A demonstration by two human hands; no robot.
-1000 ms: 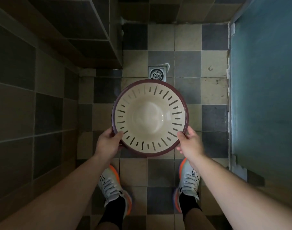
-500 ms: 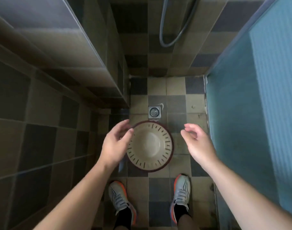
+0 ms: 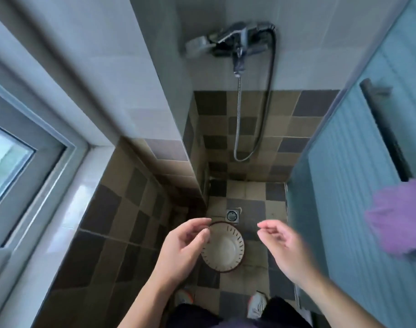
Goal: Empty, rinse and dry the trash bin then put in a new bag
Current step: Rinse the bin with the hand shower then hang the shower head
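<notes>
Standing on tiles, bin [image 3: 223, 250] (hands apart).

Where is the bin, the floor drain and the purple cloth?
trash bin [image 3: 225, 247]: head view, pale inside bottom.
floor drain [image 3: 232, 215]: head view, round grate.
purple cloth [image 3: 401, 216]: head view, middle of the fabric.

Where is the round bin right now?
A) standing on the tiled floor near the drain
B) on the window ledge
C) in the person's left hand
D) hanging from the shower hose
A: the bin stands on the checkered floor just below the drain, while the left hand and right hand hang above it holding nothing.
</notes>
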